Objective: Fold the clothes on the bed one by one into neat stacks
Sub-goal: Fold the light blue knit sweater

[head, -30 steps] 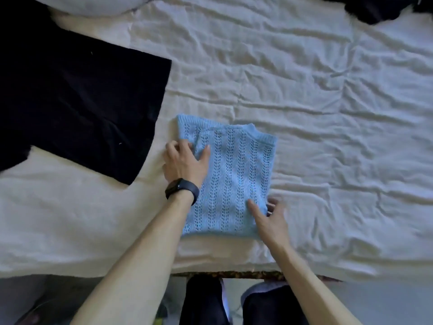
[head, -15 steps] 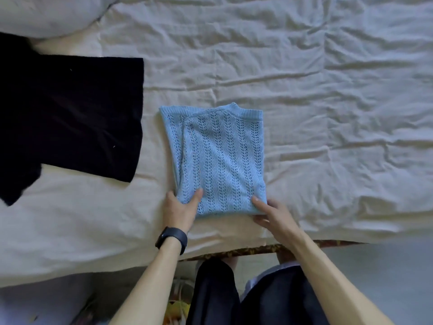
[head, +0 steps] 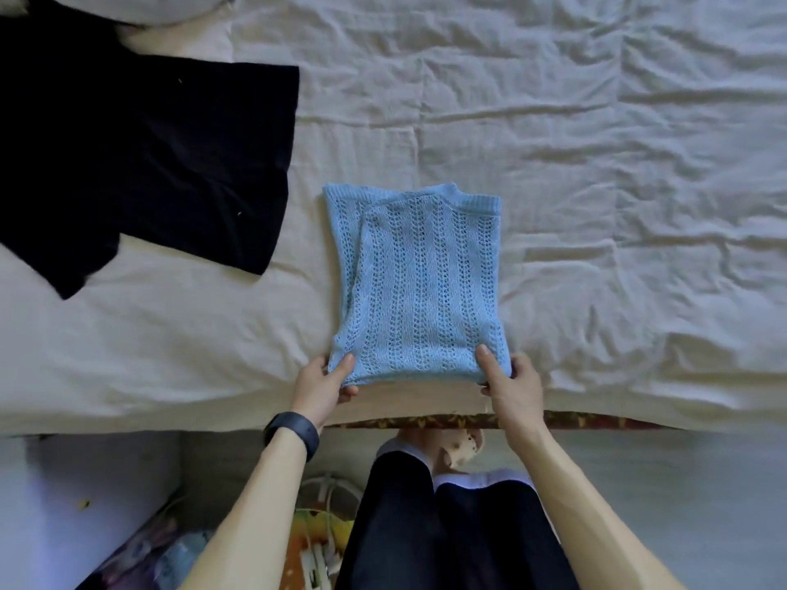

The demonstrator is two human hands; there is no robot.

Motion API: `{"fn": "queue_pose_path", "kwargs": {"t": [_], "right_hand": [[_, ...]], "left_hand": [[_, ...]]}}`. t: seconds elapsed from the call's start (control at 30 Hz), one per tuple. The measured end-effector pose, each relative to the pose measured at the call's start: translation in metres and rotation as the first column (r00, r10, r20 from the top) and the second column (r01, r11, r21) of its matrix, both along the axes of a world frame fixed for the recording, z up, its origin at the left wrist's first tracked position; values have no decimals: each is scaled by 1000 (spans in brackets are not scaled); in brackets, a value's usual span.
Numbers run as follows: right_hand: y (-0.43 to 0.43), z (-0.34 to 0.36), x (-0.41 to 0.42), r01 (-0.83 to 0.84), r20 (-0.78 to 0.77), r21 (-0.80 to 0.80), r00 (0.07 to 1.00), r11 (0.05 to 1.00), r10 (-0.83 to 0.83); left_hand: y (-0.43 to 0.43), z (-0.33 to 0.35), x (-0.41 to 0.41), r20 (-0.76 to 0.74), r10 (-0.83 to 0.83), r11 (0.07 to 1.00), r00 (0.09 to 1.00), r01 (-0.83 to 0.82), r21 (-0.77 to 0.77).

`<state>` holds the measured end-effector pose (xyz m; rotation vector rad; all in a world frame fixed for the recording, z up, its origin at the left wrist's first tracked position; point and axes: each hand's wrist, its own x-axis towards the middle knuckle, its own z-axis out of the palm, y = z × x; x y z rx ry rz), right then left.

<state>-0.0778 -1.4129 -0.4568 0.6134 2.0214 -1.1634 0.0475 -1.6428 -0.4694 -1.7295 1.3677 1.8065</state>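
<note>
Our left hand (head: pixel 321 387), right hand (head: pixel 513 387): pinch grips on near corners of blue top (head: pixel 417 283); black shirt (head: pixel 149 163) apart, leftward.

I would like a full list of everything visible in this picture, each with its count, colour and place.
blue knit top: one, light blue, folded on the sheet near the bed's near edge
black garment: one, black, spread on the sheet at left
sheet: one, off-white, wrinkled, covering the bed
pillow: one, pale grey, top left, partly cut off
patterned edge: one, dark with yellow marks, under the sheet's near side
floor clutter: count unclear, mixed colours, lower left
watch: one, black, left wrist
legs: two, dark trousers, bottom centre
left hand: one, pinches the top's near left corner
right hand: one, pinches the top's near right corner
</note>
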Motion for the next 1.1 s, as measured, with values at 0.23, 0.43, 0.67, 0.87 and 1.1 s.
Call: {"fn": "queue_pose_path", "kwargs": {"t": [0.23,0.43,0.67,0.87,1.1], "right_hand": [[53,9,48,-8,47,-44,999,999,10],[95,23,103,64,-8,-33,998,997,-65],[113,33,123,-128,8,108,992,986,128],[101,59,80,-155,-76,-71,986,985,150],[80,57,-12,-321,-52,-237,947,917,318]], "left_hand": [[53,4,51,39,141,989,989,-139,-50],[98,29,94,56,225,974,973,-222,-53],[115,41,119,104,105,994,989,-103,-32],[79,72,86,-131,-148,977,980,124,-173],[13,80,11,-274,-315,946,909,322,-19]]}}
